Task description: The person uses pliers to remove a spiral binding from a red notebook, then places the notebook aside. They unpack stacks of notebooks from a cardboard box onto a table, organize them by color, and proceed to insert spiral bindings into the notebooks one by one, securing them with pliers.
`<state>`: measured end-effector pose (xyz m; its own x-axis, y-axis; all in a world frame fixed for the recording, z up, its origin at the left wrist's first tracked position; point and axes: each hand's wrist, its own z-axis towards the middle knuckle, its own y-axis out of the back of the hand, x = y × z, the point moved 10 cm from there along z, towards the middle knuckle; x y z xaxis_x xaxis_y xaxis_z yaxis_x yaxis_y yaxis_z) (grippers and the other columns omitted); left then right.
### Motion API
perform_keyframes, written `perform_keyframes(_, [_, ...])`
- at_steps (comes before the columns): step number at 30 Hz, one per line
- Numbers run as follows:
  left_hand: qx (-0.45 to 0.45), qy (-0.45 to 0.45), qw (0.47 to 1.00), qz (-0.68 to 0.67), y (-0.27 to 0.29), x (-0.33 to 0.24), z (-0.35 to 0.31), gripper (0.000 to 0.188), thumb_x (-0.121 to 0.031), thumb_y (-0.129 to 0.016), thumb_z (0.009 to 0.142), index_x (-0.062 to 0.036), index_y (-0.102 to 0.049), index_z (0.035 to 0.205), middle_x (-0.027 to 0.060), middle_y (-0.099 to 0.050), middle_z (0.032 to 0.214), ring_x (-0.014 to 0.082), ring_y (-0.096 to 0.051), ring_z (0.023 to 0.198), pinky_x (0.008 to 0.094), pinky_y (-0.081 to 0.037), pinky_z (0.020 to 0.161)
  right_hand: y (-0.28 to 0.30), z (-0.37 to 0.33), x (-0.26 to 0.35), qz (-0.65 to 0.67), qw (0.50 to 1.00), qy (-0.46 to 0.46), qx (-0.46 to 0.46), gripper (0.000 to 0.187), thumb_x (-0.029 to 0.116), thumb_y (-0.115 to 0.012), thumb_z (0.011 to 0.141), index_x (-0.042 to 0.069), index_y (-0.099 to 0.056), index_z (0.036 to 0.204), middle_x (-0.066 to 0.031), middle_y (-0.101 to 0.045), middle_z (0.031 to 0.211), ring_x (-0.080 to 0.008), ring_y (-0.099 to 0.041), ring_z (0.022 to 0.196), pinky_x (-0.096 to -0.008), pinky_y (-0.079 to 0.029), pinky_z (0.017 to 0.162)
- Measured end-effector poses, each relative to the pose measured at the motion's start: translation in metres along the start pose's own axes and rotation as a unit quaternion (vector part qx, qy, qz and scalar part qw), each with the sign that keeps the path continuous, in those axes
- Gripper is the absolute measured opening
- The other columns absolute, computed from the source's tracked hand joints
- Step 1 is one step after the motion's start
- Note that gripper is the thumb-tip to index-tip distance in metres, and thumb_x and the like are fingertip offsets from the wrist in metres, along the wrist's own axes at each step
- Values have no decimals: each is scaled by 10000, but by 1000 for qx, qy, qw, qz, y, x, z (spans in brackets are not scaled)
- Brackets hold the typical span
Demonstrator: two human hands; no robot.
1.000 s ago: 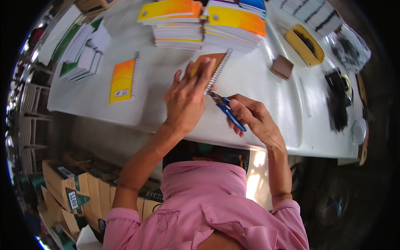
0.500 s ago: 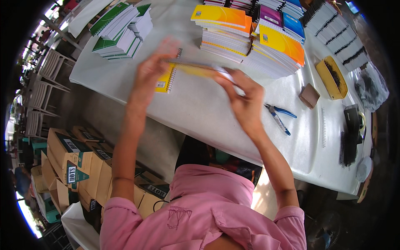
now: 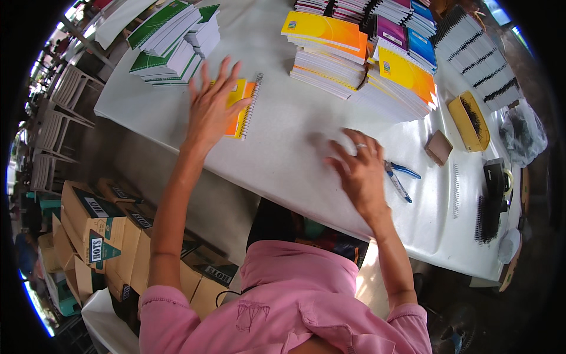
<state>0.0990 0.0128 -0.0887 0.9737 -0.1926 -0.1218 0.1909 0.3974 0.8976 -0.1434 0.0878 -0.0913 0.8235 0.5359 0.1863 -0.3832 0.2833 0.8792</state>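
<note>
Left hand (image 3: 211, 109): fingers spread wide, palm down, laid over the near edge of an orange and yellow spiral notebook (image 3: 243, 108); nothing gripped. Notebook flat on the white desk (image 3: 295, 159), wire spine turned toward the right, just in front of the stack of green-covered notebooks (image 3: 171, 41) at the far left corner.

Right hand (image 3: 361, 172): open, fingers fanned and slightly curled, low over bare desk surface near the front edge; empty. Ring noted on one finger. Contact with the desk could not be determined because of blur.

Blue-handled pliers (image 3: 400, 179): flat on the desk, just beside the right hand on its right, not touched.

Further right: small brown block (image 3: 439, 147), loose spiral wire (image 3: 455, 190), yellow tray (image 3: 469, 121) holding dark coils, black bundle of binding coils (image 3: 488, 215) near the desk's right end.

Far side of desk: stack of orange and yellow notebooks (image 3: 327, 50), a second yellow-topped stack (image 3: 401, 79) beside it, purple and blue covers behind. White sheets with black comb spines (image 3: 477, 56) fanned at the far right.

Below the desk, left: brown cardboard boxes (image 3: 100, 236) stacked on the floor. White plastic chairs (image 3: 59, 118) stacked beyond the desk's left end.

Pink shirt (image 3: 283, 301) worn, sleeves short, both forearms bare.
</note>
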Motion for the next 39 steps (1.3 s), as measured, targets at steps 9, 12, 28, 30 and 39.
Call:
perform_keyframes(9, [-23, -194, 981, 19, -4, -135, 122, 612, -337, -646, 843, -143, -440, 1385, 42, -438, 1432, 292, -352, 1348, 510, -268, 1094, 38, -31, -47, -6, 999, -49, -11, 305, 212, -702, 798, 85, -643, 1069, -140, -514, 1240, -318, -500, 1083, -460, -349, 968])
perform_keyframes(12, [-44, -173, 984, -11, -4, -132, 121, 465, -264, -597, 886, -147, -511, 1327, 23, -545, 1333, 285, -466, 1264, 459, -290, 1097, 50, -38, -54, 32, 997, -66, -20, 258, 210, -703, 801, 68, -669, 1014, -130, -532, 1225, -311, -500, 1093, -450, -358, 967])
perform_keyframes(28, [-34, -216, 974, 57, 2, -127, 120, 555, -145, -587, 868, -225, -430, 1395, 5, -500, 1375, 292, -523, 1193, 407, -459, 975, -8, 29, -39, 567, 807, -150, 72, 418, 368, -530, 961, -20, -679, 993, -75, -655, 986, -157, -603, 923, -291, -470, 849])
perform_keyframes(30, [-4, -196, 979, 54, 4, -126, 112, 597, -108, -614, 825, -241, -452, 1383, 11, -527, 1347, 296, -546, 1153, 391, -490, 942, -16, 26, -40, 610, 770, -164, 93, 433, 382, -525, 960, -21, -666, 1033, -90, -658, 1028, -169, -618, 934, -303, -482, 865])
perform_keyframes(39, [3, -319, 945, -74, 44, -205, -32, 747, -174, -745, 701, -163, -455, 1389, 86, -404, 1450, 338, -391, 1310, 403, -329, 1087, 2, -7, -89, 693, 637, -337, -8, 287, 188, -693, 865, -38, -619, 1024, -87, -655, 987, -150, -618, 907, -302, -489, 843])
